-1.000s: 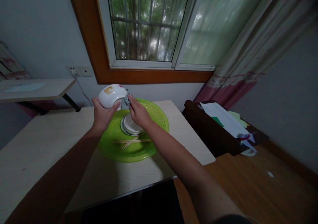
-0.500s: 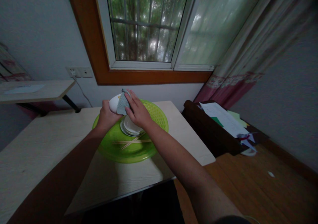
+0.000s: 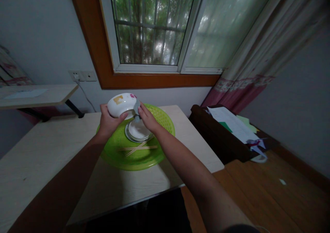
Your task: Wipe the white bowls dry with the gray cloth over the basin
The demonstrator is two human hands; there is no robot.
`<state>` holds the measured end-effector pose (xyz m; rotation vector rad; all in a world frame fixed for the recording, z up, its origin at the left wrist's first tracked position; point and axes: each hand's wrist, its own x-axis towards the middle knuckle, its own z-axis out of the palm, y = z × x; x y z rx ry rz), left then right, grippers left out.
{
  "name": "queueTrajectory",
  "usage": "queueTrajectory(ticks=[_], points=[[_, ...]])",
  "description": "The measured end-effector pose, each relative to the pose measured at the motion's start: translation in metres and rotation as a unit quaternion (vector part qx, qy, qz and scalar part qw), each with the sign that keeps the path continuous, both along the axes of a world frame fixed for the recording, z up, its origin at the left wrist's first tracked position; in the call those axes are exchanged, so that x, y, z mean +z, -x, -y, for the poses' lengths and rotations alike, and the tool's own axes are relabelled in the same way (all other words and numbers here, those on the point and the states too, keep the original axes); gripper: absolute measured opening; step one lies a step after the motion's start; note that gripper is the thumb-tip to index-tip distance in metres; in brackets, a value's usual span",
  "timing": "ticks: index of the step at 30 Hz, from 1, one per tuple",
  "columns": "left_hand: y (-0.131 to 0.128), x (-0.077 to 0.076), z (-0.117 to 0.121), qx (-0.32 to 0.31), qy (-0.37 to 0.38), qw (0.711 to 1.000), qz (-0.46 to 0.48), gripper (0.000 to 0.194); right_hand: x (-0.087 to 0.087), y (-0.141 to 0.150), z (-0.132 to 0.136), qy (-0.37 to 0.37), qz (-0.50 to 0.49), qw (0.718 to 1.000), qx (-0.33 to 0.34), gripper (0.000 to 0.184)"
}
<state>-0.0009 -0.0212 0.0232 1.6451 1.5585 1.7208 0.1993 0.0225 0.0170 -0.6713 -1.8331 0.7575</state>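
Note:
A white bowl point(image 3: 120, 106) with a yellow patch and pink flowers on its outside is held tilted above the green basket point(image 3: 113, 159). My left hand point(image 3: 109, 122) grips it from the left, thumb along the near side. On the bowl's right side, my right hand point(image 3: 147, 116) presses a grey cloth point(image 3: 136, 109) against it. Below, small white dishes point(image 3: 139, 129) are stacked in the basket. Several light wooden chopsticks point(image 3: 138, 148) lie crossed in front of the stack.
The basket rests on a pale wooden table point(image 3: 51, 147). A raised shelf point(image 3: 38, 95) stands at the left, near a wall socket point(image 3: 82, 76) with a cord. Right of the table, papers point(image 3: 227, 119) lie on a dark brown piece of furniture point(image 3: 219, 136). A window is ahead.
The bowl has turned so that its patterned outside shows. My right hand and the cloth have slid from its front to its right side, slightly lower.

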Motion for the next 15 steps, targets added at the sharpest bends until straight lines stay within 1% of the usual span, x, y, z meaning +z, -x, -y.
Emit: queueTrajectory(ticks=[4,9,12,15], points=[[0.001,-0.001,-0.003,-0.015,0.015,1.000,0.001,0.073,0.001,0.001,0.003,0.036,-0.019,0.999,0.011,0.067],[-0.001,-0.004,-0.006,-0.036,0.037,0.999,0.002,0.075,-0.005,0.005,-0.001,0.084,-0.061,0.994,0.030,0.068],[-0.002,-0.009,-0.010,-0.052,0.028,0.998,-0.006,0.076,-0.006,0.005,-0.001,0.102,-0.086,0.991,0.032,0.070],[-0.002,-0.016,-0.016,-0.066,-0.005,0.998,-0.021,0.081,-0.003,0.004,0.001,0.095,-0.109,0.989,0.023,0.071]])
